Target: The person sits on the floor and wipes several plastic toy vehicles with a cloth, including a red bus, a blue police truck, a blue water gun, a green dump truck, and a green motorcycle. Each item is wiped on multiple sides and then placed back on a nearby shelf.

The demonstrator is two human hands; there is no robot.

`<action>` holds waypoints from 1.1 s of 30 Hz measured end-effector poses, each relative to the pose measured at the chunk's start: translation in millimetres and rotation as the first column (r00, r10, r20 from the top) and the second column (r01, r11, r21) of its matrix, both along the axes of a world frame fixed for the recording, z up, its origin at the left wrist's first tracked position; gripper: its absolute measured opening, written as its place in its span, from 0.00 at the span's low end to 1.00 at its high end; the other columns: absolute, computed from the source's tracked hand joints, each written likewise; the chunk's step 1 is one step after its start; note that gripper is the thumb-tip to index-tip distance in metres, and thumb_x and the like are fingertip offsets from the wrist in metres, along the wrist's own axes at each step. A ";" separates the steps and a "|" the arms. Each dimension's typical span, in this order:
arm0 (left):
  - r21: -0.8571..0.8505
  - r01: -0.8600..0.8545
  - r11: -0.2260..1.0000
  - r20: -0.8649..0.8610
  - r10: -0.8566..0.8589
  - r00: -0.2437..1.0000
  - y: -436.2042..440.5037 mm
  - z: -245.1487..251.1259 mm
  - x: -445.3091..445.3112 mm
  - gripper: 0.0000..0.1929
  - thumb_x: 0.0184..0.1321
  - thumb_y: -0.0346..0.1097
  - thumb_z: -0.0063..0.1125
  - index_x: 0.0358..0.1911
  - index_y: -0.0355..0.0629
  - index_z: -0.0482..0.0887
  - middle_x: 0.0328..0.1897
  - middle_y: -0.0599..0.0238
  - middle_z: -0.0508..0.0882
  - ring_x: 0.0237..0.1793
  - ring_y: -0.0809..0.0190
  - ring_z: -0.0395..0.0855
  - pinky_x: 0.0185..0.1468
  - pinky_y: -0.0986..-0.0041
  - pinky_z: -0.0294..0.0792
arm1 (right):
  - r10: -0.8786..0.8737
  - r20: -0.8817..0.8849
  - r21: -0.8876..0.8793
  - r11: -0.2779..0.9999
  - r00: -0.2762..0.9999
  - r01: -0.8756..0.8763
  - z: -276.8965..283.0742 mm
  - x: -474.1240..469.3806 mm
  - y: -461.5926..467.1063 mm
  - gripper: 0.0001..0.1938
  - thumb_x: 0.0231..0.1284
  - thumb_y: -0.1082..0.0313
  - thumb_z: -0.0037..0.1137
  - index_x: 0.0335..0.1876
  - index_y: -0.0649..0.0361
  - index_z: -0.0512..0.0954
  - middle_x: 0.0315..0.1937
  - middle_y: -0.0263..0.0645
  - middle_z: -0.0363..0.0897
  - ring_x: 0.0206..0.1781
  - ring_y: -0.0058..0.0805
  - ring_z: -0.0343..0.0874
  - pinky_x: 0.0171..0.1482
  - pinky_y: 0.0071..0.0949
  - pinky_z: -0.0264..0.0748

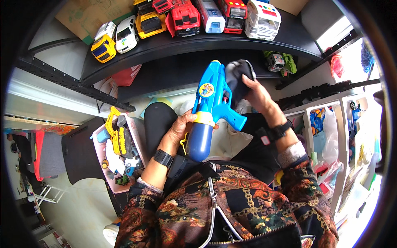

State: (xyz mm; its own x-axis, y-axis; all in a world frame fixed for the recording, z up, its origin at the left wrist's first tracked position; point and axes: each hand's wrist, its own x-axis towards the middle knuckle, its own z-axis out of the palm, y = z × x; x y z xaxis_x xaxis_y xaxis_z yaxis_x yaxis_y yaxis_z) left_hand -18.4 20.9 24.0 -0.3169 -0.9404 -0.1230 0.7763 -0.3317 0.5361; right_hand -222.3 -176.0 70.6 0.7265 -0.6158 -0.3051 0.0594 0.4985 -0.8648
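My left hand (181, 125) grips a blue toy water gun (214, 83) around its yellow collar, just above the dark blue tank (201, 141). The gun points away from me, with its handle and red trigger turned to the right. A round cartoon sticker sits on its side. In my right hand (260, 94) is a bunched black cloth (238, 77), held close against the gun's right side near the front. Part of the cloth is hidden behind the gun.
Toy vehicles, among them a white truck (263, 20), line the upper black shelf (217, 46). Lower right on the shelving sits a green toy vehicle (289, 63). A pink bin (108, 173) of toys, including a yellow excavator (118, 136), stands left. White drawers (338, 145) hold items at right.
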 end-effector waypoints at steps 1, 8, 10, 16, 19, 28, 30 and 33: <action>0.014 -0.011 1.000 0.019 0.011 1.000 -0.1 -1.0 -1.2 0.43 0.47 0.50 0.67 0.64 0.34 0.62 0.53 0.35 0.79 0.51 0.44 0.82 0.53 0.59 0.77 | -0.026 0.014 0.078 0.997 1.000 0.025 -4.9 15.5 2.5 0.31 0.62 0.47 0.55 0.67 0.53 0.64 0.58 0.39 0.72 0.59 0.35 0.72 0.59 0.42 0.69; -0.062 -0.334 0.941 0.109 0.339 0.935 -4.9 -10.7 -5.0 0.47 0.56 0.40 0.66 0.73 0.54 0.44 0.68 0.55 0.66 0.63 0.49 0.72 0.62 0.53 0.69 | -0.010 0.279 0.132 0.991 0.960 -0.028 -16.7 46.3 29.1 0.33 0.58 0.51 0.62 0.66 0.52 0.63 0.56 0.42 0.71 0.56 0.38 0.73 0.57 0.44 0.74; -0.059 -0.300 0.952 0.211 0.305 0.928 -6.7 -14.0 -6.8 0.48 0.61 0.40 0.61 0.75 0.58 0.35 0.68 0.56 0.66 0.65 0.51 0.69 0.62 0.52 0.67 | -0.094 0.237 0.295 0.955 0.967 0.021 -14.3 41.1 28.8 0.32 0.60 0.52 0.60 0.66 0.58 0.64 0.57 0.45 0.73 0.57 0.42 0.74 0.62 0.44 0.70; -0.060 -0.220 0.974 0.380 0.227 0.897 -12.6 -22.3 -19.0 0.48 0.63 0.46 0.59 0.74 0.60 0.31 0.73 0.59 0.58 0.69 0.55 0.63 0.66 0.53 0.61 | -0.086 0.170 0.253 0.967 0.982 0.041 -19.1 46.6 44.3 0.29 0.65 0.51 0.54 0.66 0.59 0.64 0.57 0.46 0.72 0.60 0.41 0.72 0.64 0.45 0.66; -0.055 -0.303 0.951 0.361 0.302 0.882 -9.0 -25.5 -24.0 0.45 0.61 0.48 0.61 0.74 0.57 0.40 0.69 0.63 0.63 0.67 0.57 0.66 0.67 0.56 0.61 | -0.032 0.041 0.039 0.999 0.999 0.030 -26.4 59.7 65.1 0.26 0.65 0.54 0.55 0.63 0.60 0.67 0.54 0.41 0.73 0.57 0.32 0.71 0.63 0.34 0.64; 0.052 -0.608 0.792 0.179 0.592 0.786 -15.4 -36.3 -2.2 0.36 0.58 0.62 0.57 0.65 0.51 0.63 0.61 0.65 0.73 0.62 0.58 0.71 0.65 0.59 0.64 | 0.056 -0.275 -0.721 0.648 0.960 -0.244 -14.9 50.0 91.9 0.16 0.58 0.67 0.61 0.51 0.60 0.77 0.48 0.43 0.73 0.53 0.43 0.73 0.56 0.34 0.69; 0.038 -0.641 0.767 0.189 0.624 0.758 -13.7 -37.1 -1.4 0.33 0.61 0.57 0.57 0.65 0.51 0.62 0.60 0.66 0.73 0.59 0.58 0.72 0.64 0.60 0.66 | 0.064 -0.312 -0.902 0.293 0.948 -0.316 -7.7 41.1 98.9 0.18 0.46 0.75 0.59 0.47 0.57 0.78 0.48 0.43 0.73 0.48 0.46 0.72 0.53 0.36 0.71; 0.001 -0.657 0.754 0.207 0.643 0.737 -12.1 -37.1 -4.1 0.29 0.65 0.55 0.52 0.65 0.50 0.64 0.54 0.69 0.76 0.55 0.63 0.75 0.61 0.65 0.68 | 0.079 -0.428 -0.903 -0.084 0.900 -0.422 1.9 23.2 112.3 0.18 0.35 0.76 0.57 0.39 0.51 0.78 0.47 0.36 0.72 0.46 0.43 0.71 0.47 0.36 0.74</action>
State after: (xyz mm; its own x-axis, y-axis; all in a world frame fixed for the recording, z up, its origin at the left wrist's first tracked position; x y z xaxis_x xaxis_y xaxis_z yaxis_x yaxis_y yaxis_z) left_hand -22.5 8.8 -13.1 0.4036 -0.8957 -0.1866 0.7069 0.1758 0.6851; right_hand -199.1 -63.6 72.5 0.9465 -0.1941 0.2578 -0.0641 -0.8961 -0.4393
